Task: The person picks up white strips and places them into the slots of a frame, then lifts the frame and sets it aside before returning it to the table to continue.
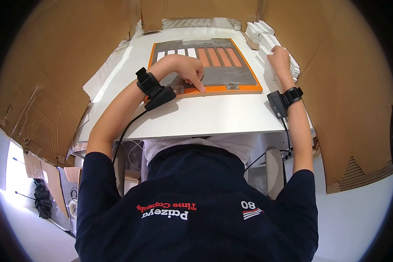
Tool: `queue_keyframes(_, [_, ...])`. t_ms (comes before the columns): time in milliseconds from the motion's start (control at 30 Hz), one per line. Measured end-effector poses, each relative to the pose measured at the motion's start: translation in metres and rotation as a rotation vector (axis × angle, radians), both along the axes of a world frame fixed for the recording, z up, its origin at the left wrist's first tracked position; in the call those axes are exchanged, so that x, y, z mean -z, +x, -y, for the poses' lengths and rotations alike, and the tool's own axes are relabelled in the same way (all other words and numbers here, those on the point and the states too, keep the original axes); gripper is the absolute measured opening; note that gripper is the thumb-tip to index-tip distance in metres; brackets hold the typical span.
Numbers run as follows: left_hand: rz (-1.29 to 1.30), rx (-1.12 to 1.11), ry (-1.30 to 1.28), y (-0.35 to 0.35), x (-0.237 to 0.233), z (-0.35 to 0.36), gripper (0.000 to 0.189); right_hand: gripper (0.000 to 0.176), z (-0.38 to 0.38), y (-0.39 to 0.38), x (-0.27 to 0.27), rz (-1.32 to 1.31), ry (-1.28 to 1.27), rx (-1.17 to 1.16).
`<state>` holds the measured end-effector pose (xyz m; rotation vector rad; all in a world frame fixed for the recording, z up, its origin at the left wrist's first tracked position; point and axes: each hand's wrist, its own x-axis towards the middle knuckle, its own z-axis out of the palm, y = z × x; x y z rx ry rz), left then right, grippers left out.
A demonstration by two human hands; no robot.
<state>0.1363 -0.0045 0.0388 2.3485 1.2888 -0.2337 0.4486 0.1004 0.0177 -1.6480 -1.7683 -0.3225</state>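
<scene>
A flat board with an orange frame (256,75) and a grey surface (225,75) lies on the white table. Set in it is a row of upright slots, white strips (191,53) on the left and salmon-coloured strips (234,57) on the right. My left hand (188,68) bends over the board's near side, one digit stretched down onto the orange edge and the others curled; nothing shows in it. At the right, my right hand (280,62) is closed at a pile of white folded strips (266,40), its fingertips pinched on one; the hand partly covers the pile.
Cardboard walls (345,87) stand round the white table (205,115) at left, back and right. Metal clips (232,87) sit on the frame's near edge. Black wrist devices (155,90) with cables are strapped on both forearms. A plastic-wrapped piece (201,23) lies at the back.
</scene>
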Motion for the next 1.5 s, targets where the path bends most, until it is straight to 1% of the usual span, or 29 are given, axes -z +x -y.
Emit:
queue_keyframes(33, [0.002, -0.002, 0.006, 0.0, 0.0, 0.0, 0.051, 0.027, -0.001, 0.0, 0.0, 0.004, -0.004, 0.013])
queue_keyframes(133, [0.009, 0.0, 0.011, -0.001, 0.001, 0.001, 0.05, 0.024, 0.002, 0.0, -0.001, -0.073, 0.045, -0.038])
queue_keyframes(233, [0.021, -0.009, 0.003, 0.0, 0.001, 0.001, 0.049, 0.025, 0.003, 0.0, -0.001, -0.046, 0.029, -0.048])
queue_keyframes(333, [0.01, -0.03, 0.015, 0.001, 0.0, 0.003, 0.048, 0.027, 0.001, 0.0, 0.0, -0.048, 0.113, -0.079])
queue_keyframes(633, [0.017, -0.034, 0.007, 0.0, 0.004, 0.0, 0.048, 0.03, 0.003, 0.001, -0.001, -0.056, 0.032, -0.066])
queue_keyframes(833, [0.02, -0.037, 0.018, 0.0, 0.003, 0.001, 0.048, 0.026, 0.005, -0.001, -0.002, -0.044, 0.026, -0.014])
queue_keyframes(1233, [0.014, -0.041, 0.015, 0.001, 0.003, 0.002, 0.047, 0.026, 0.006, -0.002, -0.002, -0.074, 0.152, -0.065])
queue_keyframes(1333, [0.008, -0.04, 0.026, 0.001, 0.003, 0.002, 0.047, 0.026, 0.001, -0.003, -0.004, -0.057, 0.279, -0.245])
queue_keyframes(1433, [0.003, -0.045, 0.023, 0.001, 0.003, 0.002, 0.047, 0.023, 0.013, -0.014, -0.009, -0.046, 0.287, -0.405])
queue_keyframes(1500, [-0.004, -0.052, 0.024, 0.001, 0.002, 0.002, 0.049, 0.02, 0.015, -0.016, -0.009, 0.003, 0.101, -0.433])
